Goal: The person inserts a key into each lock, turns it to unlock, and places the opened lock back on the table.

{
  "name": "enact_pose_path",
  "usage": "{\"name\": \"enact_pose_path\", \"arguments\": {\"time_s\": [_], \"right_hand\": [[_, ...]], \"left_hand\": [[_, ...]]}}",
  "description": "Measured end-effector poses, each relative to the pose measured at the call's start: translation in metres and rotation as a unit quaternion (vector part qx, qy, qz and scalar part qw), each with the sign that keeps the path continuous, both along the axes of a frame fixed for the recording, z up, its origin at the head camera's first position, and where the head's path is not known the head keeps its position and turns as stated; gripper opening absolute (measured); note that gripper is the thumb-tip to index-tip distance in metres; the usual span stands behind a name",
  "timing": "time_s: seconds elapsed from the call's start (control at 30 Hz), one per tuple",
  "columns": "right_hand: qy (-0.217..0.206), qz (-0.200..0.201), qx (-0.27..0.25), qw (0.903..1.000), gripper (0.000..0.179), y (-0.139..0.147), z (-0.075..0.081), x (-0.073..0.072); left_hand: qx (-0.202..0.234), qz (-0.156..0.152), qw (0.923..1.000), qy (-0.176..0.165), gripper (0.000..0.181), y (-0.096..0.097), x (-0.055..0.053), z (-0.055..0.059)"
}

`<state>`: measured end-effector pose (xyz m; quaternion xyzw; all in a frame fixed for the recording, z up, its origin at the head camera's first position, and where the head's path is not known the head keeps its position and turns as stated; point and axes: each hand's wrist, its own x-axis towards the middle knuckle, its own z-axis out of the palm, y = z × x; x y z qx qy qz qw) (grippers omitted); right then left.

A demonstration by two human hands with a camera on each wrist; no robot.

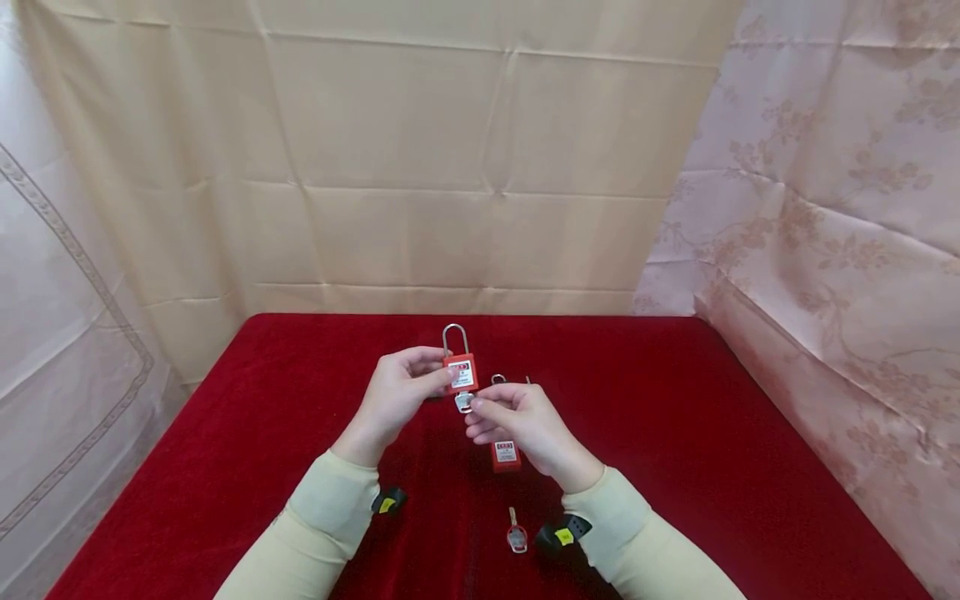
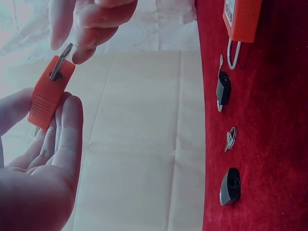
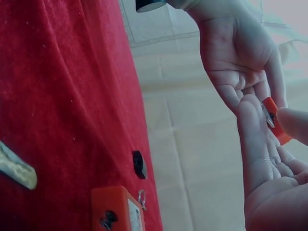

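Observation:
My left hand (image 1: 396, 392) holds a red padlock (image 1: 465, 379) upright, thumb across its white label and fingers behind. Its long silver shackle points up. A silver key (image 2: 60, 61) sits in the keyhole at the padlock's bottom. The thumb and forefinger of my right hand (image 1: 517, 421) are on either side of the key's head; narrow gaps show between them and the key in both wrist views. Below that hand lies a second red padlock (image 1: 506, 456), partly covered by it in the head view. Its keyhole faces the right wrist camera.
A loose key (image 1: 517, 535) with a silver head lies on the red cloth (image 1: 300, 467) near the front. Toward the back are two small black-and-grey pieces (image 2: 231, 186) and a small ring with keys (image 2: 231, 139). Beige curtains (image 1: 465, 167) hang behind the table.

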<state>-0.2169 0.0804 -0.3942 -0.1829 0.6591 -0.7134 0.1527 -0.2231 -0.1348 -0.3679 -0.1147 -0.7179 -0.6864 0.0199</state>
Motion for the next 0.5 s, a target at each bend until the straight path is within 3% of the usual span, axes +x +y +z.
{"name": "enact_pose_path", "arguments": {"time_s": [0.27, 0.5], "right_hand": [[0.062, -0.016, 0.076, 0.9951, 0.030, 0.0054, 0.0054, -0.0006], [0.051, -0.023, 0.056, 0.9969, 0.027, 0.0029, 0.0090, 0.0035]], "left_hand": [[-0.006, 0.009, 0.9998, -0.015, 0.035, -0.0017, -0.0024, 0.0003], [0.011, 0.016, 0.9997, -0.018, 0.037, -0.0006, -0.0011, 0.0001]]}}
